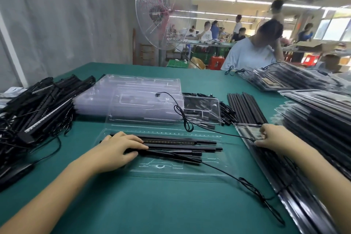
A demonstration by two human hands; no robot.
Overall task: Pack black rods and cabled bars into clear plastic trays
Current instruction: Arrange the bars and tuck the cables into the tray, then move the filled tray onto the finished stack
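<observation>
We stand at a green table [152, 205] in a busy workshop. A big wire-caged fan [161, 9] stands past the far edge, with other workers at benches behind. Before us a clear tray [171, 169] holds black rods [182, 146] and a cabled bar [171, 141]. Our left hand [117, 150] rests flat on their left ends, fingers straight. Our right hand [273, 138] curls round the far end of a packed tray [284, 176] lying along the right side. A heap of bars [38, 104] crowds the left, empty trays [133, 97] lie beyond, and loose rods [247, 106] and packed stacks [319, 116] fill the right. Open green lies between our forearms.
</observation>
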